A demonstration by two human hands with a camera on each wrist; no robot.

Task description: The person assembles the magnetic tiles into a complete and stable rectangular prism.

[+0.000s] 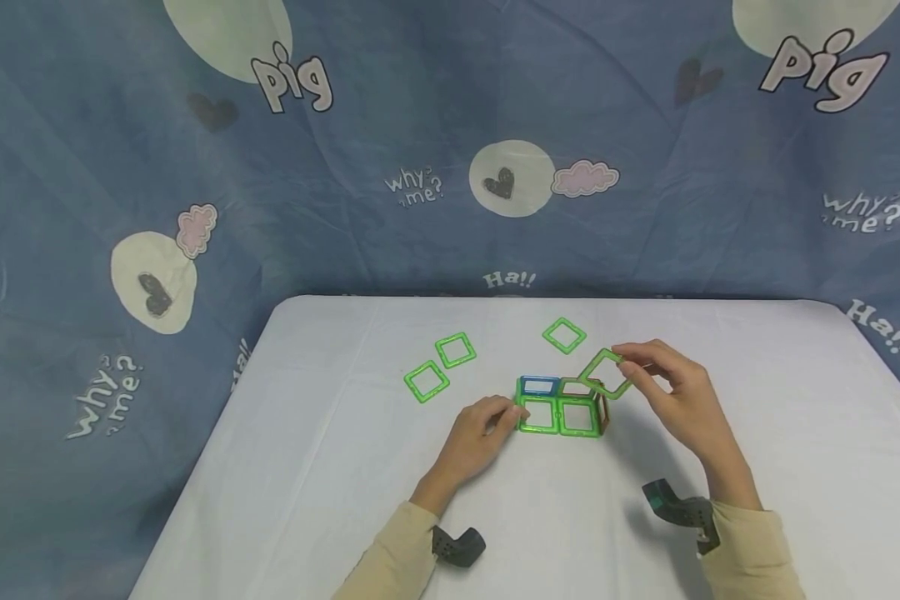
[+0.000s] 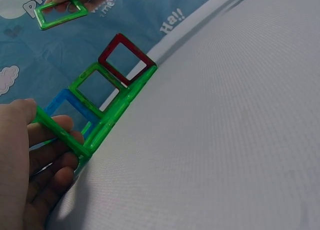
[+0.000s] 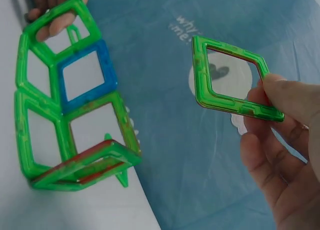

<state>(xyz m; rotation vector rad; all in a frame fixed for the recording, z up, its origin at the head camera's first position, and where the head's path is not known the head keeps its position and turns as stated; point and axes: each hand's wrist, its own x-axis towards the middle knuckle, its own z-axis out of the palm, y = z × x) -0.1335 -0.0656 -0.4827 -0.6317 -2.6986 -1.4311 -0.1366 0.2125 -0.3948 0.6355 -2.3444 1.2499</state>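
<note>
On the white table stands a small box-like structure [image 1: 558,417] of square magnetic tiles, two side by side along its near wall. Most frames are green; a blue tile [image 3: 108,64] sits in the far wall and a dark red one [image 2: 139,50] shows at the right end. My left hand [image 1: 476,437] grips the green end tile [image 2: 62,134] at the left, thumb on one side and fingers on the other. Above the structure's right end, my right hand [image 1: 678,400] pinches a green square tile [image 3: 201,77] by one corner, apart from the structure in the right wrist view.
Two loose green tiles [image 1: 413,392] lie left of the structure, corners close together. Another green tile [image 1: 555,344] lies behind it. A blue printed cloth [image 1: 390,242] hangs along the table's far edge. Each wrist carries a black camera mount [image 1: 459,547].
</note>
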